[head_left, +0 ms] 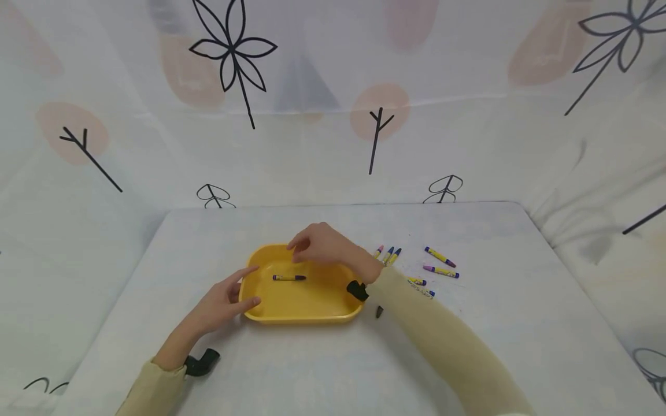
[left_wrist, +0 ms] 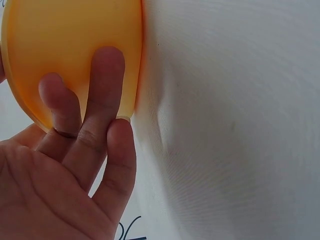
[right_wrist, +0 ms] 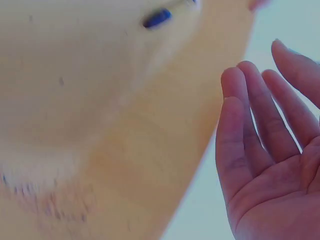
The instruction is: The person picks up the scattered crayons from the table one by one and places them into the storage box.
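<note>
A shallow yellow tray (head_left: pixel 302 318) stands on the table with one crayon (head_left: pixel 281 278), yellow-wrapped and dark-tipped, lying inside it. My left hand (head_left: pixel 221 301) holds the tray's left end. Its thumb and a finger reach over the rim, while other fingers lie against the outer wall in the left wrist view. Above the tray's far side hovers my right hand (head_left: pixel 321 244), its fingers loosely bent and nothing between them. In the right wrist view that palm (right_wrist: pixel 280 190) is bare, and a blurred blue crayon tip (right_wrist: pixel 157 18) shows near the top.
Several crayons lie right of the tray, among them a purple one (head_left: pixel 441 271) and a dark-tipped one (head_left: pixel 437 255). My right forearm partly covers some. A dark crayon tip (head_left: pixel 379 312) pokes out beside the sleeve. Patterned cloth (head_left: pixel 312 156) hangs behind the white table (head_left: pixel 302 370).
</note>
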Motion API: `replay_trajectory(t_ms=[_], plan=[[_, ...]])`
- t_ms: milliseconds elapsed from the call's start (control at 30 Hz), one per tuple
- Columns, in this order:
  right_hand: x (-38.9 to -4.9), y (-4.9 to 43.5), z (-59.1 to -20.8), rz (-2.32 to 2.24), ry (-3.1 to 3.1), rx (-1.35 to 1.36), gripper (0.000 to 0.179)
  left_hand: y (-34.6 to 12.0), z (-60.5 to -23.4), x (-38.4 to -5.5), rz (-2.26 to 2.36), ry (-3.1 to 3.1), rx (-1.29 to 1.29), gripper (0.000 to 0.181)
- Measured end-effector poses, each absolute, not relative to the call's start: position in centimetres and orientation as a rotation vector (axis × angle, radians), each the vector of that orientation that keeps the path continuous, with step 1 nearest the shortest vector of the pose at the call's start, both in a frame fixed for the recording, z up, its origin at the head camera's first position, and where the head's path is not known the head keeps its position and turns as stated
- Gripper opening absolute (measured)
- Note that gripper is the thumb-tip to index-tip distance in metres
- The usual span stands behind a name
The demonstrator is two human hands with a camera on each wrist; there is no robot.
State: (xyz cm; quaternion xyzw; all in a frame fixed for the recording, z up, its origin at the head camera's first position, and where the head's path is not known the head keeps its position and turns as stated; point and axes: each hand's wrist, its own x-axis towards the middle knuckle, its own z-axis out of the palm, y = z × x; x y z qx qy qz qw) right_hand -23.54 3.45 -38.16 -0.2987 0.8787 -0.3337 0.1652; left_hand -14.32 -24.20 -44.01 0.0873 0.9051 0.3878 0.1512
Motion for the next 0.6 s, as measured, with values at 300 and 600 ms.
replay_trajectory(t_ms=[300, 600], plan=[[-24.3, 10.6, -37.4, -1.141, 2.586, -0.701, 0.031, -24.3, -44.5, -14.2, 1.165, 2.584, 0.284, 0.072], [-24.1, 21.1, -39.8, -1.102, 2.769, -0.404, 0.035, -24.4, -45.1, -14.4, 1.172, 2.564, 0.246, 0.070]])
